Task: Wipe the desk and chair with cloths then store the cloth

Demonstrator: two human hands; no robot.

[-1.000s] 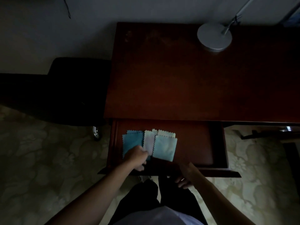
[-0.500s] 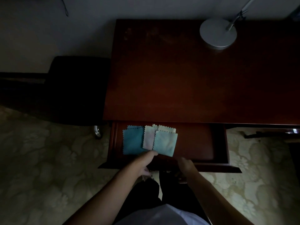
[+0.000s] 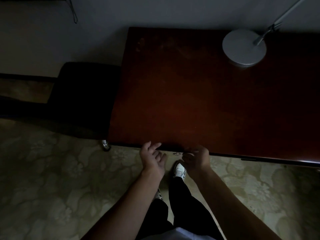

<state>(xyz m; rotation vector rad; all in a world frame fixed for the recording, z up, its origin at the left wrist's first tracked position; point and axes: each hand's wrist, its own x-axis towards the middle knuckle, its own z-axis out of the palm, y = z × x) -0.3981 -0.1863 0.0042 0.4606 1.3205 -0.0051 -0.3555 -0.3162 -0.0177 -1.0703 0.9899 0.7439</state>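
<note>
From the head view, the desk [image 3: 199, 101] was dark reddish wood, glossy and faintly smudged, filling the frame from centre to 3 o'clock. The black chair [image 3: 81, 101] stood at 9 o'clock, just beside it. The left hand [image 3: 152, 159] and right hand [image 3: 196, 160] hung at the desk's front edge, fingers loosely curled, holding nothing. A lamp base [image 3: 244, 47] sat at 1 o'clock. No cloth showed.

Lamp base [image 3: 244, 47] on desk [image 3: 199, 101]; chair [image 3: 81, 99] left of it.

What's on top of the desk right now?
Only the round grey lamp base stands on the desk, at its far right. No cloths in view; anything under the top is hidden.
</note>
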